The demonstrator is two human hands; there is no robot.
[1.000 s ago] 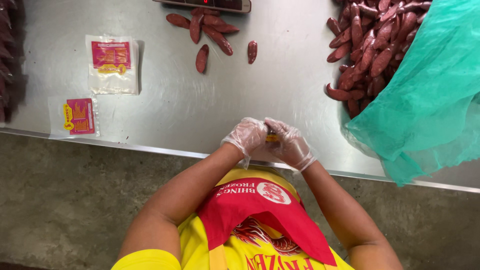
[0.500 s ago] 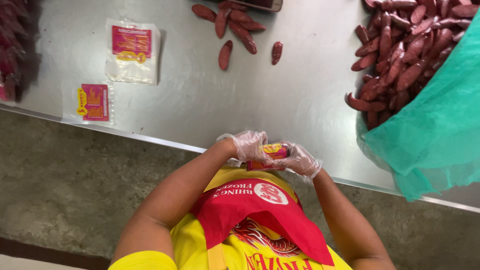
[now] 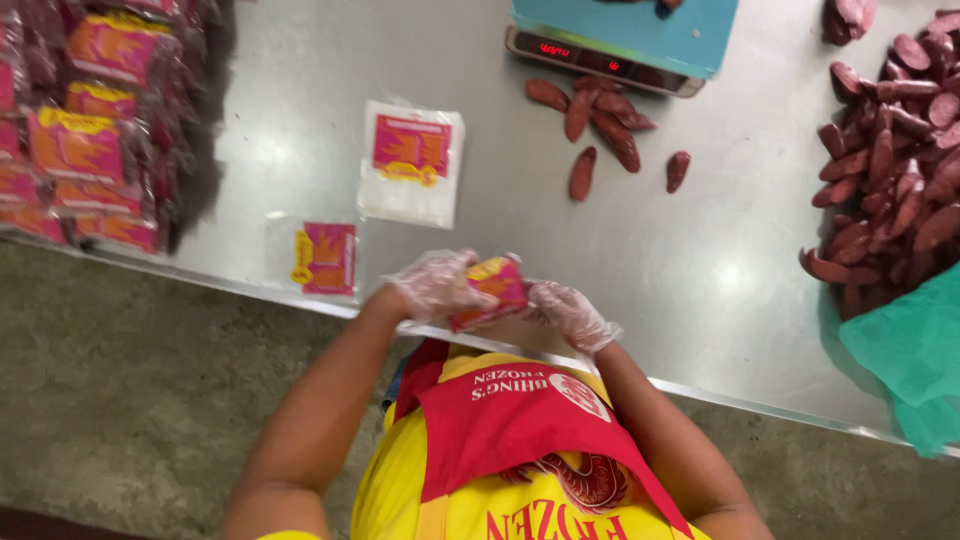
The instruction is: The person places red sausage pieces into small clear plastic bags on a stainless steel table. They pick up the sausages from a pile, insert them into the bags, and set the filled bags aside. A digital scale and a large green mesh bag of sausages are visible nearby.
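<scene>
Both of my hands wear thin clear gloves and hold one small packet with a pink and yellow label (image 3: 492,290) at the front edge of the steel table (image 3: 300,90). My left hand (image 3: 432,286) grips its left side, my right hand (image 3: 568,314) its right side. Two empty labelled bags lie flat on the table just beyond: one (image 3: 322,258) close to my left hand, a stack (image 3: 412,160) farther back. Several loose dark red sausages (image 3: 600,130) lie past the packet, in front of a scale (image 3: 620,45).
Filled packets with pink labels (image 3: 85,150) are piled at the table's left. A heap of red sausages (image 3: 890,170) lies at the right on a teal plastic sheet (image 3: 910,360). A grey concrete floor (image 3: 130,400) is below the table edge.
The camera has swung left, bringing the pile of filled packets and the scale into view. The packet between my hands shows more fully now, lifted slightly over the table edge.
</scene>
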